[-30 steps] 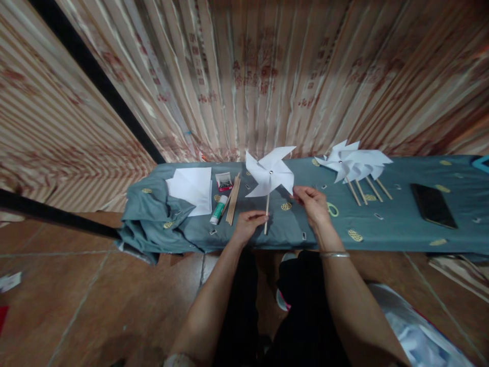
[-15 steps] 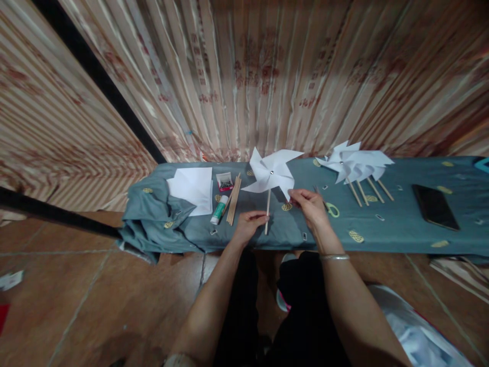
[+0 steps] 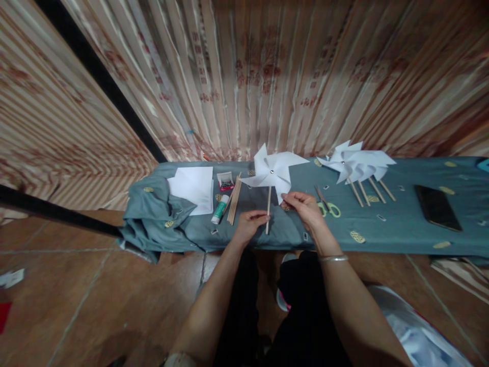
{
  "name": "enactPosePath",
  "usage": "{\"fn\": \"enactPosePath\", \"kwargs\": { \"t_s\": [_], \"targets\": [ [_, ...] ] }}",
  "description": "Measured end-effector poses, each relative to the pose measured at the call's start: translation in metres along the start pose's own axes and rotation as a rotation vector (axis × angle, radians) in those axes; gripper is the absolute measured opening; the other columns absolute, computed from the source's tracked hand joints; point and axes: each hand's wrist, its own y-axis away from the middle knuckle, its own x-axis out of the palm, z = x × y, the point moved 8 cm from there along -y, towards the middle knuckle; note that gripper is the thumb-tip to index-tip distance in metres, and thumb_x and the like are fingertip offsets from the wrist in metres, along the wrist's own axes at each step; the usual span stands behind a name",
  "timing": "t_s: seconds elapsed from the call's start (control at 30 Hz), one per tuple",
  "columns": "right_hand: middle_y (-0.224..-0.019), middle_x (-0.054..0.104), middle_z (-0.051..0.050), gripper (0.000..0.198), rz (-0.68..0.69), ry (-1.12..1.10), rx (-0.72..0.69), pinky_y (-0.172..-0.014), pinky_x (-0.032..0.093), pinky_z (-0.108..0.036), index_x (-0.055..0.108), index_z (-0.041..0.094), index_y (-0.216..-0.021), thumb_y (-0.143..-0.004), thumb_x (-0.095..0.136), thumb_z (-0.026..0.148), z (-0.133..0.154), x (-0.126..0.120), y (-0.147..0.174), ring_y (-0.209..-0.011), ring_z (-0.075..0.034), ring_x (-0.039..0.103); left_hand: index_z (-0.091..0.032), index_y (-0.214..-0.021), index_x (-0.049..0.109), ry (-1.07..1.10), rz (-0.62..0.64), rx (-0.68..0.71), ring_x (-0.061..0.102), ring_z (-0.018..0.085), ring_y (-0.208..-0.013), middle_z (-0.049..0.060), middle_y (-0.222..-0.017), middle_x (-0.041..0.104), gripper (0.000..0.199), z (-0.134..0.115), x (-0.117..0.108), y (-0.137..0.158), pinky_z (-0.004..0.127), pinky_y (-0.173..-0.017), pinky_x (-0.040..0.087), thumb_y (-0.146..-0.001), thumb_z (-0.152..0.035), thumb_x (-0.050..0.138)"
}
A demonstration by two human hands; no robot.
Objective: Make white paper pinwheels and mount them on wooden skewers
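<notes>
A white paper pinwheel (image 3: 274, 171) with a shiny pin at its centre stands in front of me on a thin wooden stick (image 3: 268, 204). Low on that stick, the fingers of my left hand (image 3: 249, 224) are pinched round it. My right hand (image 3: 303, 205) has thumb and fingers closed on the tip of the pinwheel's lower blade. Left of the pinwheel lie several loose wooden sticks (image 3: 234, 201), a glue stick (image 3: 220, 209) and an open small box of pins (image 3: 225, 181). Green-handled scissors (image 3: 328, 206) lie just beyond my right hand.
The bench is covered by a grey-green cloth (image 3: 397, 229). A stack of white paper (image 3: 196, 186) lies at its left. Several finished pinwheels (image 3: 362, 163) overlap at the right, with a black phone (image 3: 437, 208) farther along. A striped curtain (image 3: 252, 76) hangs behind.
My right hand has moved left and slightly down with the blade tip, and the pinwheel has turned a little clockwise. More of the scissors shows. My left hand keeps its place on the stick.
</notes>
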Motion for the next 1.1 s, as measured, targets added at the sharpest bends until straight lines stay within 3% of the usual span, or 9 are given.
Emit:
{"fn": "enactPosePath", "kwargs": {
  "t_s": [0.37, 1.1],
  "targets": [
    [-0.06, 0.071, -0.002, 0.037, 0.097, 0.022, 0.032, -0.057, 0.043, -0.025, 0.068, 0.02, -0.057, -0.054, 0.084, 0.053, 0.001, 0.016, 0.003, -0.053, -0.011, 0.057, -0.017, -0.073, 0.078, -0.024, 0.012, 0.015, 0.062, 0.015, -0.068, 0.004, -0.073, 0.074, 0.034, 0.001, 0.0, -0.001, 0.029, -0.074, 0.049, -0.047, -0.036, 0.088],
    [-0.059, 0.068, -0.002, 0.043, 0.136, 0.149, -0.018, -0.058, 0.045, -0.027, 0.067, 0.02, -0.058, -0.056, 0.08, 0.06, 0.001, 0.027, 0.005, -0.056, -0.013, 0.058, -0.017, -0.073, 0.078, -0.028, -0.021, 0.009, 0.065, 0.018, -0.072, 0.004, -0.071, 0.074, 0.034, 0.002, -0.004, -0.001, 0.031, -0.075, 0.05, -0.046, -0.034, 0.089]
  ]
}}
